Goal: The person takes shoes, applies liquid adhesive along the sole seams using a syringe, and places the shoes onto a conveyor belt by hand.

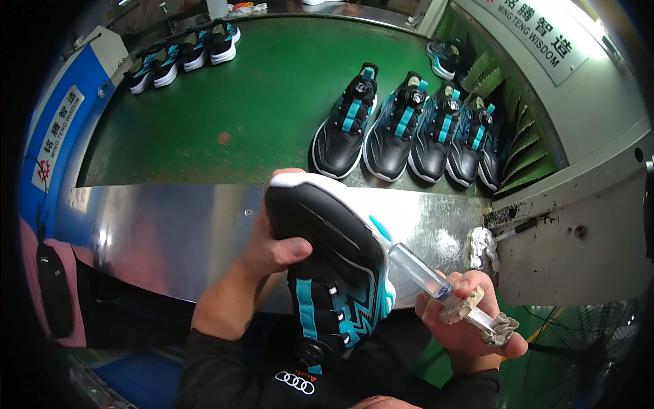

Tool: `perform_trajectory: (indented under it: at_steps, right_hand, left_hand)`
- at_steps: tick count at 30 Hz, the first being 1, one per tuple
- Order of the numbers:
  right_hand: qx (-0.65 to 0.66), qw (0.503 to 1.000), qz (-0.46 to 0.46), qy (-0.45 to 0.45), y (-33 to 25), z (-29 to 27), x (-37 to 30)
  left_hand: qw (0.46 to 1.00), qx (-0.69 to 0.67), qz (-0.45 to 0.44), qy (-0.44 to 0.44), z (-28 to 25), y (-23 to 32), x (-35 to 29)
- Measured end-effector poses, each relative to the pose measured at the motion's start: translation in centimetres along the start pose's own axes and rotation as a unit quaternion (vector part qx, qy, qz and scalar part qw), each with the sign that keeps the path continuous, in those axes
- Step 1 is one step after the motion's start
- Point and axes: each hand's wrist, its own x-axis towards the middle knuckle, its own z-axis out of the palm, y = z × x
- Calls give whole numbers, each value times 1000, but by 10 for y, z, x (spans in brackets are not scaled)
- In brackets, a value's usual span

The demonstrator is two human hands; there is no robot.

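A black sneaker (327, 232) with teal straps and a white sole is tilted up in front of me, toe away. Around its forefoot wraps my left hand (269, 245), thumb on the black upper and the other fingers hidden behind the shoe. My right hand (463, 307) grips a clear syringe (422, 273), its barrel pointing up and left. The syringe's front end meets the edge of the sole on the shoe's right side; the exact contact point is too small to make out. Beige wrapping (466, 307) covers the flange, and more is bunched at the plunger end.
Several matching sneakers (392, 136) stand on the green conveyor belt (225, 123) at the right, another group (194, 54) at the far left. A metal ledge (163, 232) borders the belt. Crumpled white material (482, 247) lies by the machine housing (579, 225), below a green strip curtain (524, 136).
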Motion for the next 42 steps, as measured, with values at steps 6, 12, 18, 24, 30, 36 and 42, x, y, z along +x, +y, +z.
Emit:
perform_trajectory:
  at_steps: [6,12,18,24,30,36,42]
  right_hand:
    - [-14,1000,-13,13,7,-17,-8]
    - [11,1000,7,3,18,-31,-25]
    - [39,998,44,27,23,-38,-44]
    - [34,996,71,44,26,-36,-65]
    - [6,996,84,36,23,-35,-79]
    - [-26,996,89,13,21,-39,-94]
    - [-58,995,85,15,21,-42,-109]
  left_hand:
    - [996,-36,-64,40,-4,-1,7]
    - [996,-52,-48,46,-20,-18,9]
    - [995,-49,-56,61,-28,-19,11]
    - [992,-78,-72,68,-35,-18,14]
    - [986,-123,-89,65,-43,-18,19]
    - [983,-136,-97,76,-52,-23,19]
    - [973,-107,-122,162,-59,-30,23]
